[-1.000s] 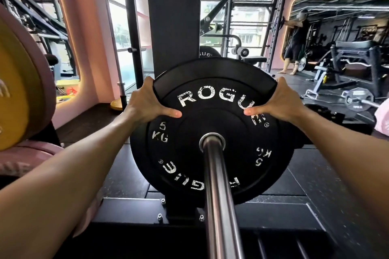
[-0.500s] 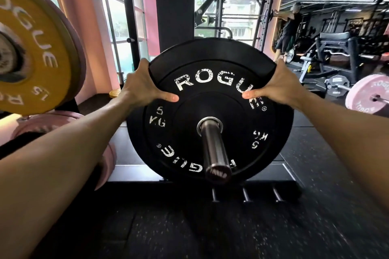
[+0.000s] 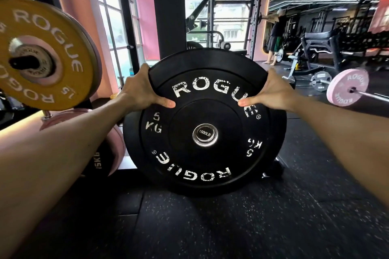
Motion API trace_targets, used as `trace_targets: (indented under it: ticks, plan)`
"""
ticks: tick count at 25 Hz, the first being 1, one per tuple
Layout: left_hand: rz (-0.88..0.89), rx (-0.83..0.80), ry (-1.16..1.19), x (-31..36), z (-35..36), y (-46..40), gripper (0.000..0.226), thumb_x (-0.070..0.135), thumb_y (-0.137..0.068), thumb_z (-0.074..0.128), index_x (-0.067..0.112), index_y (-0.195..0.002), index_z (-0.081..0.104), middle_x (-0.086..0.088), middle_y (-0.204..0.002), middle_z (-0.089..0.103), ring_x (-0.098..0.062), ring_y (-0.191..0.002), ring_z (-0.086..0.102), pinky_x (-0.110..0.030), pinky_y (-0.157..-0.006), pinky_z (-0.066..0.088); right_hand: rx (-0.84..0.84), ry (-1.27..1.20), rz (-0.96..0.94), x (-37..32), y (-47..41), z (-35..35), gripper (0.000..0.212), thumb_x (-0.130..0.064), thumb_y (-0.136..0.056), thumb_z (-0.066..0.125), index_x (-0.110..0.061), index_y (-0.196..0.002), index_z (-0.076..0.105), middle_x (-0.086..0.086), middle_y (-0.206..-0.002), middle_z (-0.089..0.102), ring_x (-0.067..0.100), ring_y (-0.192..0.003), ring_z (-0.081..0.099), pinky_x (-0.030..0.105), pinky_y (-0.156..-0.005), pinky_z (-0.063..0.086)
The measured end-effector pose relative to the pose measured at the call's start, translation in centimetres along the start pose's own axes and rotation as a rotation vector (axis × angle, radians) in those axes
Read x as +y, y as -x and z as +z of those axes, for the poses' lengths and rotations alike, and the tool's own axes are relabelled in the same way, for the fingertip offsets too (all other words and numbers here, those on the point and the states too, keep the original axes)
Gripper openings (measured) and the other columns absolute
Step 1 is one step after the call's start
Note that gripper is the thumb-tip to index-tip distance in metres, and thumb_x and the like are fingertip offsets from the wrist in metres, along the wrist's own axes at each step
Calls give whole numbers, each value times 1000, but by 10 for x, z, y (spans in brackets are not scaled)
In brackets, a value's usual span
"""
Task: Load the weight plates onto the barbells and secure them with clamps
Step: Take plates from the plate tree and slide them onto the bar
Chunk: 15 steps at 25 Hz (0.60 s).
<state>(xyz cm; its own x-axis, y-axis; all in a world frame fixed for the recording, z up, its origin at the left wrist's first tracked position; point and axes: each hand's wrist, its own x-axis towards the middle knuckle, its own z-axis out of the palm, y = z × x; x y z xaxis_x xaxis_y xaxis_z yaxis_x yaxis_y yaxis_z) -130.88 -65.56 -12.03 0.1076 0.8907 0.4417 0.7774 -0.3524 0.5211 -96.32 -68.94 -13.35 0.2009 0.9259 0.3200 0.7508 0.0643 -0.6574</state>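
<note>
head: black plate (image 3: 205,122) between gripping fingers (image 3: 145,73)

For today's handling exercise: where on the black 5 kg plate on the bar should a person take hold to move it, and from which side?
Grip the black plate by its upper rim, one hand on each side from the front. It stands upright on the bar end, and its raised rim lets fingers hook behind while thumbs press the face, as the left hand and right hand do here.

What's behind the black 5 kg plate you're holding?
Behind the black 5 kg plate, gripped by the left hand and right hand, a second black plate's rim shows. The bar end fills its hole. The sleeve and any clamp are hidden.
</note>
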Motion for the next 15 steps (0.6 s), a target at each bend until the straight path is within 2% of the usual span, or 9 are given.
trace_targets:
  ticks: [3, 5, 8, 11, 15]
  plan:
    - [5, -17, -31, 14, -16, 12, 93, 50, -44, 96, 20, -109, 37, 1, -101, 54, -25, -97, 50, -33, -80, 39, -13, 38, -37, -8, 14, -15, 107, -57, -39, 93, -19, -125, 41, -6, -118, 52, 15, -114, 47, 33, -95, 40]
    - [21, -8, -47, 28, -33, 15, 97, 52, -45, 95, 18, -116, 39, 2, -104, 53, -29, -107, 54, -33, -82, 38, -18, 39, -83, -18, 15, -33, 113, -58, -39, 93, -20, -131, 40, -8, -117, 53, 12, -112, 47, 33, -98, 42]
    - [56, 36, -72, 62, -72, 3, 101, 56, -45, 93, 16, -121, 40, 2, -108, 55, -32, -118, 55, -32, -83, 36, 15, 55, -126, -45, -7, -74, 112, -68, -29, 91, -25, -123, 48, -10, -115, 60, 13, -111, 57, 36, -98, 47]
    - [81, 49, -88, 110, -124, -25, 105, 57, -45, 93, 13, -125, 41, -2, -116, 60, -32, -120, 55, -32, -83, 36, 39, 100, -139, -85, -31, -127, 120, -77, -21, 86, -26, -124, 49, -10, -113, 61, 15, -110, 59, 37, -97, 49]
    - [85, 58, -57, 183, -223, -73, 101, 52, -47, 94, 12, -125, 42, 2, -111, 55, -31, -119, 55, -31, -81, 37, 49, 101, -137, -179, -58, -223, 124, -75, -25, 87, -22, -129, 45, -9, -116, 57, 15, -109, 54, 38, -100, 46]
